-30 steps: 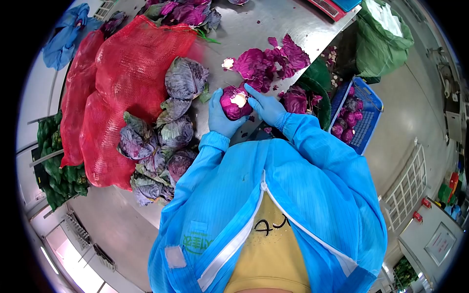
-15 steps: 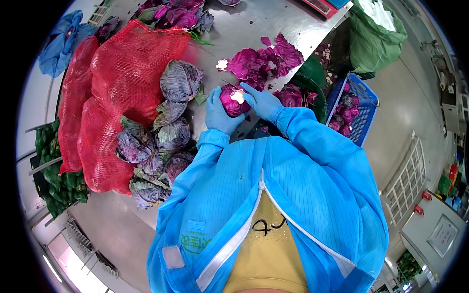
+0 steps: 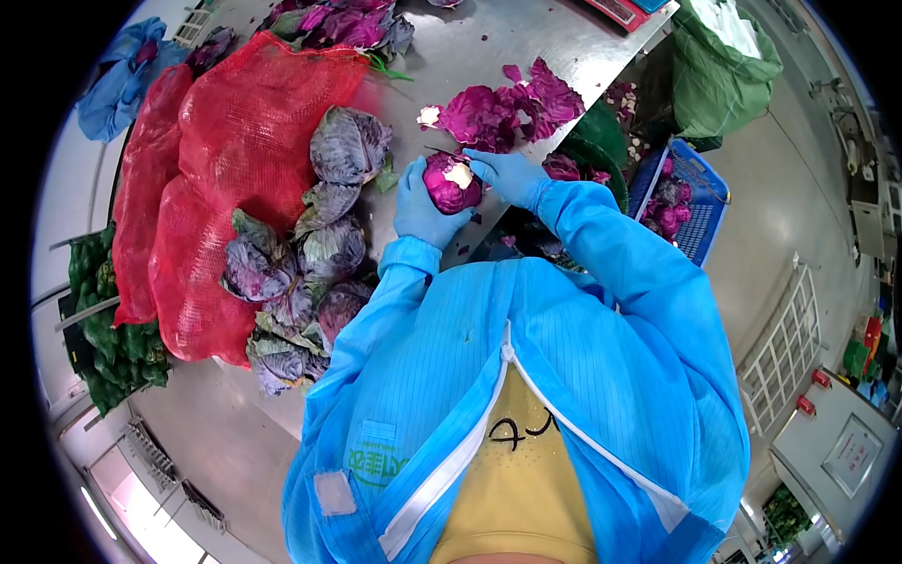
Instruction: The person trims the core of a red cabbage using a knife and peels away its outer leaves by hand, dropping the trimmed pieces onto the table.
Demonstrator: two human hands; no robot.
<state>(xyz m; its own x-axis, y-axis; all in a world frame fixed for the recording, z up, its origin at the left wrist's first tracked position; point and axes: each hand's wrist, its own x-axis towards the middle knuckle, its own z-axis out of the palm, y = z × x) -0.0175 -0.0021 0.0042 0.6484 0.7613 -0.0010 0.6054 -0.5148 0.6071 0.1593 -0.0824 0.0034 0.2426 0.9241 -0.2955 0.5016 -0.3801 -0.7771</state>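
A peeled red cabbage head with a white cut stem sits in my gloved left hand, whose fingers wrap round its left and lower side. My gloved right hand is at the cabbage's upper right, fingers bent against it; a thin dark object shows above the cabbage near the fingertips, too small to make out. Loose purple leaves lie on the metal table just beyond. Left of my hands, several unpeeled cabbages rest beside a red mesh sack.
At the table's right edge is a dark green container with leaves. Beyond it are a blue crate of peeled cabbages and a green bag. A red-and-blue device sits at the table's far edge.
The cabbage has turned slightly in my left hand. My right hand has shifted a little up, and its forearm has swung up and away from my body.
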